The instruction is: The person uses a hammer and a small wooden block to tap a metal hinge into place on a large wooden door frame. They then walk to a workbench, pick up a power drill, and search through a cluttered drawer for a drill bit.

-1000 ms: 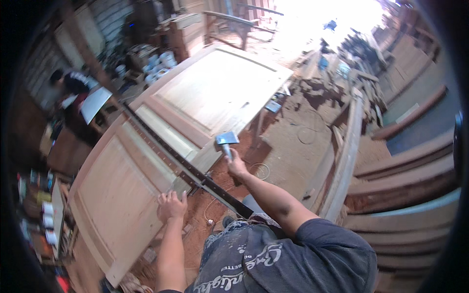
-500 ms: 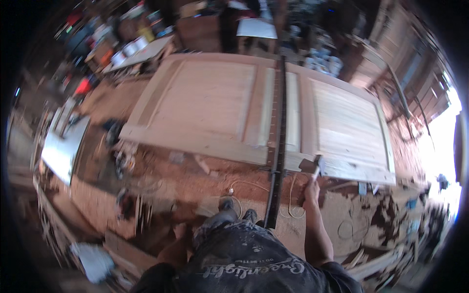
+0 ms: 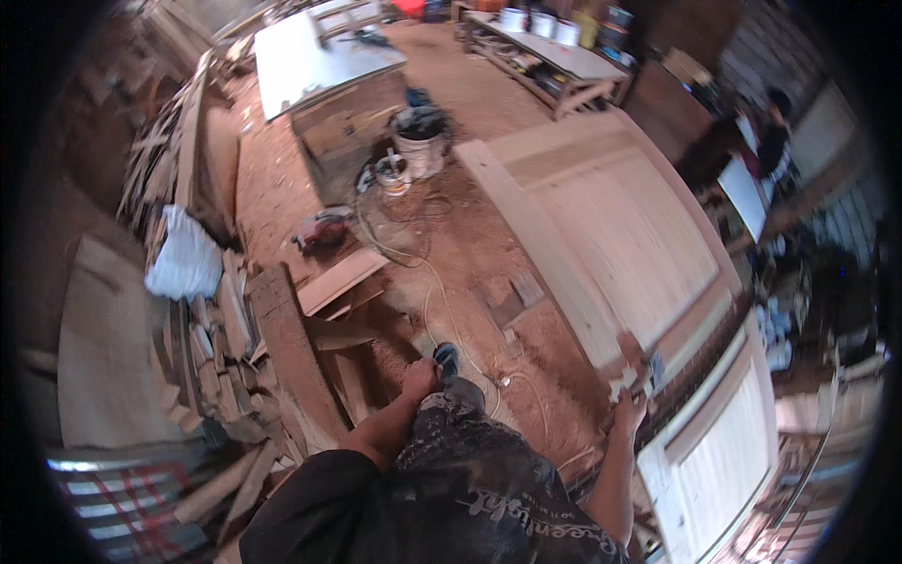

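Where the right hand [image 3: 629,411] is: at the near edge of the pale, wooden, panelled door [image 3: 629,226], closed around a grey-headed hand tool [image 3: 656,369], blurred.
Left hand [image 3: 423,378]: left of the door, well apart from it; fingers curled, though whether around anything cannot be told.
Door: lies panels upward, crossed by a long, dark bar [image 3: 703,360].
Left of the door: a red, compact power tool [image 3: 324,228] and a whitish, round bucket [image 3: 423,155].
Past the door's far end: a long, wooden bench [image 3: 587,64] bearing white, cylindrical containers [image 3: 567,34].
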`<action>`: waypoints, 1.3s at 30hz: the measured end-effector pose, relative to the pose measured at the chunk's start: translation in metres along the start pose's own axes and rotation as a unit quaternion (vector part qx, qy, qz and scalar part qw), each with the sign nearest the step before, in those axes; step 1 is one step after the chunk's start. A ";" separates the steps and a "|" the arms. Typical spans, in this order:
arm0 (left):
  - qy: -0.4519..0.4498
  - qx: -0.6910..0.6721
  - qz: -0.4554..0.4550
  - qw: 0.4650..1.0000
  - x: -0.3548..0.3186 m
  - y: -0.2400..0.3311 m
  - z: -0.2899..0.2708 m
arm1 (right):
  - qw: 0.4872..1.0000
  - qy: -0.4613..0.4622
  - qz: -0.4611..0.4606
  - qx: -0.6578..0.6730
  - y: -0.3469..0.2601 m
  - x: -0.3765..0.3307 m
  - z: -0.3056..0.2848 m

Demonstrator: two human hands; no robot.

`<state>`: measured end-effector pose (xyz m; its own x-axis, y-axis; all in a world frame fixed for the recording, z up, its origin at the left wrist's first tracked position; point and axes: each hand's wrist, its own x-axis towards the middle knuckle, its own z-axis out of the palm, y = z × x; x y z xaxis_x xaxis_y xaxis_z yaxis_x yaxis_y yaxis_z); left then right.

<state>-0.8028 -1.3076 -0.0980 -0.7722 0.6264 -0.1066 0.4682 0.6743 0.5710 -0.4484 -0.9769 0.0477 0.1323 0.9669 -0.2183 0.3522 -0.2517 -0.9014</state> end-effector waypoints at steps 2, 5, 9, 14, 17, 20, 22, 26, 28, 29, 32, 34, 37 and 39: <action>0.009 -0.001 0.004 1.000 0.026 0.010 -0.030 | 0.993 -0.051 0.085 0.058 0.017 0.026 0.014; 0.083 -0.064 -0.066 0.992 0.074 0.001 -0.061 | 0.999 -0.033 -0.004 -0.012 0.111 0.104 -0.007; 0.199 -0.149 -0.077 0.966 0.125 0.017 -0.148 | 0.962 0.045 -0.128 -0.236 0.114 0.139 -0.004; 0.380 -0.092 -0.060 0.918 0.186 -0.006 -0.240 | 0.831 0.156 -0.289 -0.449 0.003 0.125 0.088; 0.525 -0.039 -0.069 0.848 0.216 -0.044 -0.287 | 0.887 0.081 -0.344 -0.296 -0.090 0.114 0.217; 0.537 -0.010 -0.128 0.833 0.213 -0.095 -0.315 | 0.864 -0.071 -0.438 -0.238 -0.165 0.076 0.352; 0.529 0.111 -0.160 0.826 0.205 -0.131 -0.326 | 0.852 -0.197 -0.441 -0.203 -0.213 0.030 0.433; 0.447 0.031 -0.336 0.829 0.224 -0.113 -0.354 | 0.808 -0.399 -0.399 -0.168 -0.239 -0.026 0.560; 0.519 0.071 -0.326 0.787 0.230 -0.138 -0.346 | 0.752 -0.493 -0.398 -0.184 -0.255 -0.070 0.614; 0.552 0.094 -0.321 0.763 0.231 -0.153 -0.341 | 0.721 -0.543 -0.398 -0.166 -0.258 -0.083 0.641; 0.481 0.094 -0.405 0.772 0.241 -0.156 -0.335 | 0.638 -0.648 -0.384 -0.161 -0.256 -0.088 0.702; 0.441 0.122 -0.436 0.775 0.247 -0.152 -0.333 | 0.581 -0.700 -0.357 -0.214 -0.258 -0.078 0.742; 0.420 0.113 -0.490 0.755 0.243 -0.147 -0.336 | 0.478 -0.738 -0.340 -0.333 -0.257 -0.061 0.801; 0.409 0.102 -0.507 0.752 0.238 -0.145 -0.338 | 0.386 -0.730 -0.386 -0.412 -0.280 -0.066 0.827</action>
<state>-1.2001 -1.3881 0.0693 -0.7432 -0.6438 0.1821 -0.5474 0.7416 0.3879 -1.3218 -0.9354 0.0049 -0.7572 -0.3901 -0.5239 0.0198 0.7880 -0.6154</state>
